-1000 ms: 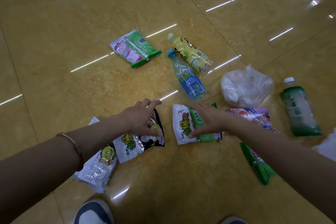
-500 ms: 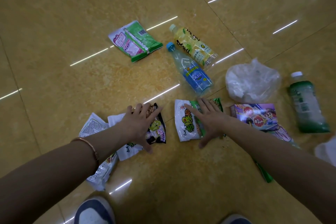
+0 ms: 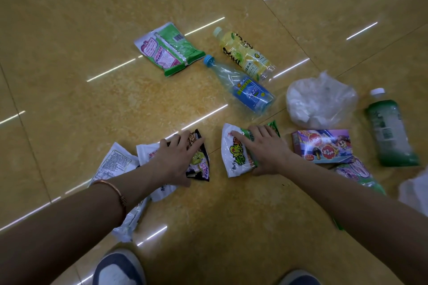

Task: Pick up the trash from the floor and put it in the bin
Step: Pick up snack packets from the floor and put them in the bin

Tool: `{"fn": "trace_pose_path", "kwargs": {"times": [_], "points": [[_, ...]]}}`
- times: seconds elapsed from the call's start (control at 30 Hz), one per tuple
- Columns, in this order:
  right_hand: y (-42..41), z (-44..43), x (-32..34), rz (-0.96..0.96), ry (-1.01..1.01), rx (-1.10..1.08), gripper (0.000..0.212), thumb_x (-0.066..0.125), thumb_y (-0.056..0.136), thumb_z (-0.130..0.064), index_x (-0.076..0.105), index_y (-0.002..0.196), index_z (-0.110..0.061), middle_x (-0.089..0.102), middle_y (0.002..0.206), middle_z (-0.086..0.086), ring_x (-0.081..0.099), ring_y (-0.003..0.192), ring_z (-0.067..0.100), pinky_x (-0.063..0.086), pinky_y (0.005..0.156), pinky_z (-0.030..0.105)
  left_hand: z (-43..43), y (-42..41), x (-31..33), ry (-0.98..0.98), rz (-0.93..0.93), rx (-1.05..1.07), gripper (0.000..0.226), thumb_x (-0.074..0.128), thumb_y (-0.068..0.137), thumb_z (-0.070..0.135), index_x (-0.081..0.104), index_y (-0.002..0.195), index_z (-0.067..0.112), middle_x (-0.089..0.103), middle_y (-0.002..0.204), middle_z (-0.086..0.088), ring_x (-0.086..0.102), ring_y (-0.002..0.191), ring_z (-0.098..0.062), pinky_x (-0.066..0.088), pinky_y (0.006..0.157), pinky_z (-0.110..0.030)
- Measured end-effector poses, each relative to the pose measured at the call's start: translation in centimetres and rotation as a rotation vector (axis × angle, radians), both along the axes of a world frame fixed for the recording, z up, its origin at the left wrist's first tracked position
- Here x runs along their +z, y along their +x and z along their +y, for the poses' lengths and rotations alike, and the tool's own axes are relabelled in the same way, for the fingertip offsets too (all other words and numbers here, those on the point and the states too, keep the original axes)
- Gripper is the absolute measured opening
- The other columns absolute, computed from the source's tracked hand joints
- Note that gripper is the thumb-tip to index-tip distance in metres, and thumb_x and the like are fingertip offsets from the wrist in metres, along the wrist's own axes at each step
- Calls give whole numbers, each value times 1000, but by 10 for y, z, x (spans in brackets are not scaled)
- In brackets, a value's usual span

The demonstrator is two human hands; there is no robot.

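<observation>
Where the left grip (image 3: 178,159) lies: flat on the black snack wrapper (image 3: 200,164), fingers spread apart, clamping nothing.
Right grip (image 3: 266,152): fingers straight and apart, pressing the white-and-green noodle packet (image 3: 234,157) onto the floor (image 3: 92,99).
Just beyond: blue-labelled bottle (image 3: 250,92), lemon-drink bottle (image 3: 245,53), clear plastic bag (image 3: 319,99).
Right of the packet: purple box (image 3: 324,146), then green bottle (image 3: 391,132).

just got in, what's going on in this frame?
A person reaches down to litter on the tiled floor. The left hand rests on a black snack wrapper, the right hand on a white noodle packet; neither is lifted yet. A blue bottle, yellow bottle, green bottle, purple box and clear bag lie untouched nearby. No bin in view.
</observation>
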State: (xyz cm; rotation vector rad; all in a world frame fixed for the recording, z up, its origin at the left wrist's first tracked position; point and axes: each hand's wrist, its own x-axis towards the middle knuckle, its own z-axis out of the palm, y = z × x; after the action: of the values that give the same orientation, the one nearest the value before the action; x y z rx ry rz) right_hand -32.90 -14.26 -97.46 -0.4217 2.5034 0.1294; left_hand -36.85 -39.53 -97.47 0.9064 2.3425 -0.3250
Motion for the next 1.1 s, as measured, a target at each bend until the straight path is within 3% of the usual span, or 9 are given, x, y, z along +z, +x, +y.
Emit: {"fn": "trace_pose_path", "kwargs": {"times": [0.27,0.43,0.53,0.7,0.87,1.0,1.1], "points": [[10,-4,8,-22,-28,-96,114,58,73,-69,-13,151,-25,17,154,18,27,137,36,27,112,46,0,-9,10,140,-69,178,109,72,67,51,4,149,26,13,147,-12,29,129,-31,40,91,-45],[3,-9,20,-45,-87,-197,107,54,75,-68,-6,151,-25,22,153,17,37,132,36,40,101,44,-2,-12,13,253,-113,277,120,74,67,50,-8,150,20,18,146,-10,35,125,-31,46,86,-44],[1,-10,24,-29,-192,-301,98,55,76,-65,4,151,-26,37,144,14,45,123,33,42,96,41,-2,-16,17,313,-152,341,126,76,68,50,-14,149,14,17,147,-10,34,126,-32,46,88,-46],[-3,-9,33,-40,-388,-500,89,58,80,-58,12,151,-28,43,135,14,48,118,31,46,94,39,-1,-28,25,423,-207,473,128,77,66,54,-12,149,11,15,148,-7,32,130,-30,42,97,-45],[-21,-8,47,19,-586,-628,80,59,85,-52,20,149,-26,39,143,13,45,125,31,39,100,37,12,-47,52,602,-222,568,121,79,68,45,-3,150,13,18,147,-4,46,110,-21,46,86,-33],[-32,-5,73,44,-723,-688,85,51,77,-61,24,149,-24,43,143,10,47,122,25,39,97,34,20,-57,80,736,-217,665,111,80,69,36,8,150,11,25,142,-3,41,110,-13,38,86,-23],[-27,-3,107,40,-875,-821,91,52,71,-64,28,149,-25,50,138,7,54,111,19,41,89,30,20,-54,115,844,-207,763,101,80,72,33,17,149,14,28,143,-3,42,113,-14,36,90,-24]]}}
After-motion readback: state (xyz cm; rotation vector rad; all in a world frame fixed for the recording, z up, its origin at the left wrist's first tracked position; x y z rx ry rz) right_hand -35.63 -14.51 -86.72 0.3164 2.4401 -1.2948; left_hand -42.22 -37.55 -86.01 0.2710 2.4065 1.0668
